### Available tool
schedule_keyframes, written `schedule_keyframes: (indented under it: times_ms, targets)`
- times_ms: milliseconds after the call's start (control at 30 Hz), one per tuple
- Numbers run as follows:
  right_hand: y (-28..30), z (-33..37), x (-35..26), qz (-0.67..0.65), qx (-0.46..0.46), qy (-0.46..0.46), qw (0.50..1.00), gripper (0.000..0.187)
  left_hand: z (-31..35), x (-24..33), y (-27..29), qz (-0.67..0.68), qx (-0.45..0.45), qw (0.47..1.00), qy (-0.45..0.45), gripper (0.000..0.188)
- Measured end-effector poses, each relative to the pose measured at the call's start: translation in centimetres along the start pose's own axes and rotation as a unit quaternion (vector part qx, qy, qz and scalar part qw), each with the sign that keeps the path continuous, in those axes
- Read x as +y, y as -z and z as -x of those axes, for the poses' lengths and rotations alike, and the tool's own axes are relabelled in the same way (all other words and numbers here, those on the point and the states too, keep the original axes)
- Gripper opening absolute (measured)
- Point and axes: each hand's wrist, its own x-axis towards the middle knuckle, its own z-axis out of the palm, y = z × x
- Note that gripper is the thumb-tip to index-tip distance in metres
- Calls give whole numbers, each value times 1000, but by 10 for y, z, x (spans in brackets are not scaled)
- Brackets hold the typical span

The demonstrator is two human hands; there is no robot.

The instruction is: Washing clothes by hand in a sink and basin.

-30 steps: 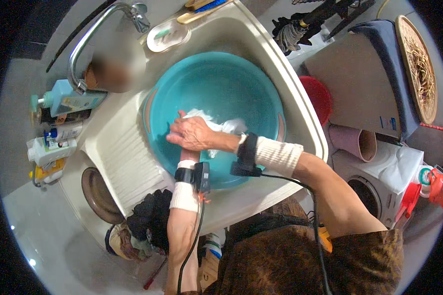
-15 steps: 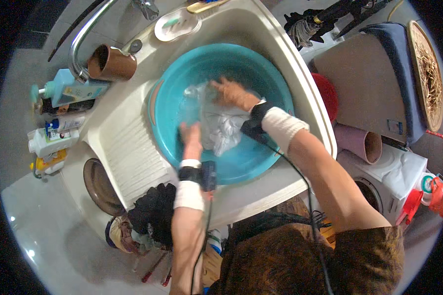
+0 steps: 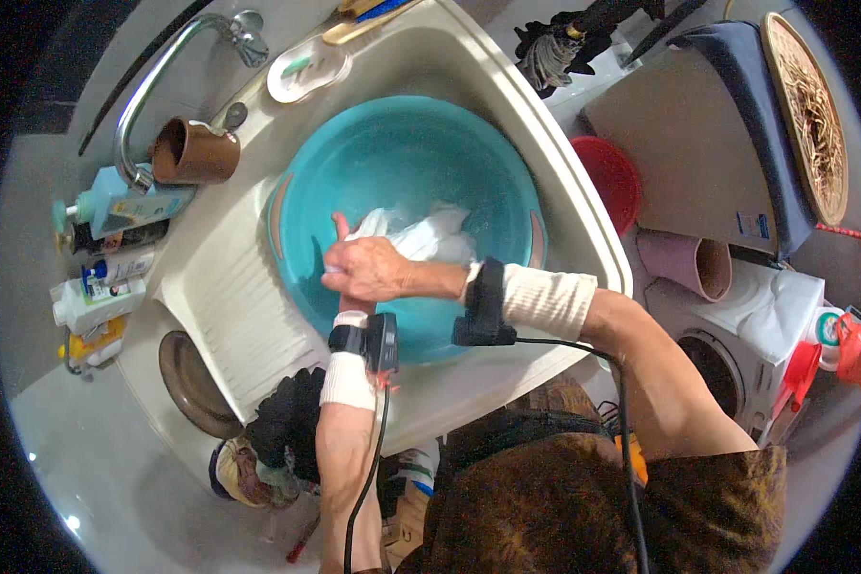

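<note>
A wet white cloth (image 3: 435, 235) lies in a turquoise basin (image 3: 421, 120) of water, its left end reaching up to my hands. My right hand (image 3: 368, 270) is closed in a fist at that end and crosses over my left hand (image 3: 342, 227). Of the left hand, one raised digit shows beside the cloth; its other fingers are hidden behind the right. The left hand appears closed on the cloth too. Both wrists wear pale cuffs and black straps with small cabled devices.
The basin stands in a cream sink (image 3: 584, 196) with a ribbed washboard (image 3: 244, 292) at left. A chrome faucet (image 3: 148, 100), brown cup (image 3: 198, 151), soap dish (image 3: 306, 71) and several bottles (image 3: 134, 206) line the far and left edges. A red basin (image 3: 606, 182) is at right.
My right hand has swung left and down from the basin's middle onto my left hand, and its spread fingers have closed. The cloth's end is now at the hands. The view has shifted slightly.
</note>
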Motion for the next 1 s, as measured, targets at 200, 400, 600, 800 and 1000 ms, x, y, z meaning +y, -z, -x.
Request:
schedule_keyframes:
  times_ms: [200, 400, 600, 800, 1000]
  targets:
    - [-4, -39, 13, 124, 75, 65, 987, 20, -27, 29, -105, -17, 295, 954, -58, 40]
    - [44, 16, 193, 292, -11, -31, 956, 21, -52, 78, -150, -446, 269, 849, -90, 48]
    - [4, -4, 168, 217, -8, -90, 972, 18, -55, 52, -21, -604, 489, 625, -72, 45]
    - [28, -15, 156, 217, -224, -100, 945, 16, -65, 41, -2, -466, 447, 762, 54, 49]
    - [-33, -25, 93, 23, 45, 114, 992, 12, -74, 13, -64, -161, 408, 898, -25, 55]
